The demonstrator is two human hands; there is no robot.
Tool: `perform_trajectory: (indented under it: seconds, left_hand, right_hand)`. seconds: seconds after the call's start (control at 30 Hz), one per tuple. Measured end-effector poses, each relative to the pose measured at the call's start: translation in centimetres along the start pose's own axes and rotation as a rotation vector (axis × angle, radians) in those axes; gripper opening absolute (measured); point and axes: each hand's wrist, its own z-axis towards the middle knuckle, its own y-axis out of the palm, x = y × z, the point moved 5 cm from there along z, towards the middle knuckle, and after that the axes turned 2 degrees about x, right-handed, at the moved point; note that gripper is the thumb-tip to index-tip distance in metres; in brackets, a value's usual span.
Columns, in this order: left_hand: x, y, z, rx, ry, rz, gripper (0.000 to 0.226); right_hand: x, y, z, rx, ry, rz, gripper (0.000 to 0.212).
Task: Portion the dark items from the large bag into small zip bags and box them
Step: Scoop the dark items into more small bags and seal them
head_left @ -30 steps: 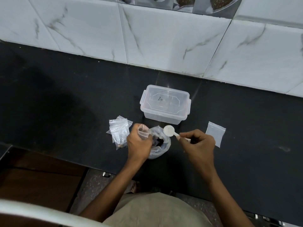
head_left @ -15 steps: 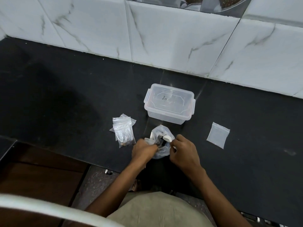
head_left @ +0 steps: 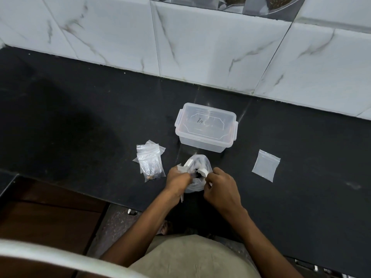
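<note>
The large clear bag [head_left: 200, 160] stands open on the black counter [head_left: 80, 117], with dark items showing inside. My left hand [head_left: 177, 182] grips a small zip bag [head_left: 186, 165] at the large bag's left rim. My right hand [head_left: 220, 190] pinches the handle of a white scoop [head_left: 202, 171], whose bowl is down in the large bag's mouth. Behind them sits a clear plastic box [head_left: 206, 127] with its lid on. A pile of small zip bags [head_left: 150, 162], some holding dark bits, lies to the left. One empty zip bag [head_left: 266, 165] lies flat to the right.
A marble-tiled wall [head_left: 200, 47] runs along the back of the counter. The counter's front edge passes just below my hands. A brown wooden surface [head_left: 50, 213] lies below at the left.
My right hand has brought the scoop from above the large bag down into its mouth. Both hands have drawn together over the bag.
</note>
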Motion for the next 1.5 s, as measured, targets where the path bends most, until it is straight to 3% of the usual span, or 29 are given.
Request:
perform_trajectory:
  seconds: [0.33,0.73,0.93,1.13,1.33,1.5]
  left_hand:
    - [-0.4,0.0,0.2,-0.077,-0.038,-0.199,0.044]
    - [-0.5,0.5,0.1,-0.099,-0.042,-0.267,0.042]
    - [-0.2,0.2,0.4,-0.06,0.026,-0.123,0.039]
    - [0.5,0.4,-0.2,-0.103,0.114,-0.059,0.038]
    - [0.8,0.2,-0.1,-0.032,0.269,0.153,0.042]
    - [1.8,-0.3,-0.5,0.163,0.507,0.365,0.044]
  right_hand:
    - [1.4,-0.8,0.3,0.02,0.141,0.191,0.011]
    - [1.5,-0.9,0.3,-0.04,0.21,0.223,0.009]
    - [3.1,-0.9,-0.1,-0.034,0.546,0.536,0.015]
    - [5.0,-0.6,-1.4,-0.018,0.87,0.966,0.003]
    - [5.3,-1.5,-1.8,0.01,0.909,1.106,0.005]
    - [4.9,-2.7,-1.6,0.013,0.868,1.135,0.006]
